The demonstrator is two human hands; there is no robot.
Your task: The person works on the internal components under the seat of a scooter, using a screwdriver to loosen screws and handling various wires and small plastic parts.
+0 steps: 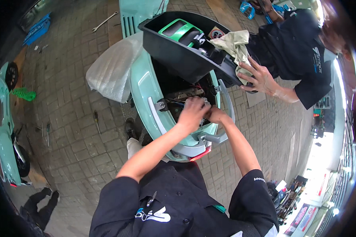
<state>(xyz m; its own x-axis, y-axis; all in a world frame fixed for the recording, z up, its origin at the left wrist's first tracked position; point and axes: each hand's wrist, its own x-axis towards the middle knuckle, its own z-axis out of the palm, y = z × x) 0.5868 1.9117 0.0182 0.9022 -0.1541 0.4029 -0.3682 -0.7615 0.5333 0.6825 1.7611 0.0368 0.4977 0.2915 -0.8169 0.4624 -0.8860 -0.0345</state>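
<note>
Reaching into mint scooter (141,87): left hand (192,113), right hand (218,115); each grip obscured, cannot tell. Brick-paved floor (73,122) bears wrench (105,21), screwdriver (96,117).

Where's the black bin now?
Head view, upper middle: the black bin is over the mint scooter, with a pale cloth at its right end.

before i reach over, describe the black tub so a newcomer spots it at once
Find the mint scooter body in mid-view. Partly over its opening is a deep, open tub, a co-worker's hand at its right end. Its black walls and the green-framed part inside set it apart from that body.
</note>
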